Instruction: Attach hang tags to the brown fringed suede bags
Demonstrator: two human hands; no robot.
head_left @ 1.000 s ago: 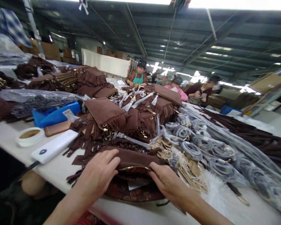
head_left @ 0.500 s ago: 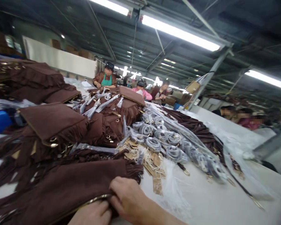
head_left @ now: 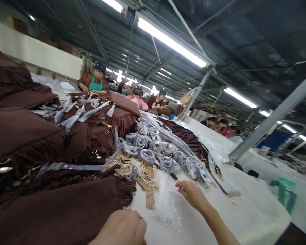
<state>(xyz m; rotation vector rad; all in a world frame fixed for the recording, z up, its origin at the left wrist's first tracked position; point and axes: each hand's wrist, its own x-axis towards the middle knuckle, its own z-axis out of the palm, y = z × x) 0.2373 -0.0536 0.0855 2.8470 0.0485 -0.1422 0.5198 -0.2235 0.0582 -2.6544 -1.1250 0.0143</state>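
A dark brown fringed bag [head_left: 66,211] lies flat at the near left. My left hand [head_left: 124,226] is curled at its near right corner, closed over the edge, with the fingertips hidden under the hand. Farther right, my right hand [head_left: 191,194] reaches over the white table, thumb and finger pinched together at the clasp end of a short brown strap [head_left: 173,176]. Coiled straps in clear wrapping [head_left: 169,164] lie just beyond that hand. Between my hands is a bunch of clear plastic fasteners [head_left: 167,204], beside brown paper tags with white strings [head_left: 150,199].
More brown fringed bags [head_left: 22,132] are piled at the left. Long brown straps [head_left: 186,134] lie under plastic toward the back right. A slanted grey post [head_left: 267,117] stands at the right. Co-workers, one in a green apron [head_left: 95,84], sit beyond the table [head_left: 247,211].
My right hand has left the bag's zipped edge and moved right to the strap's clasp. My left hand stays by the bag. The view has swung to the right.
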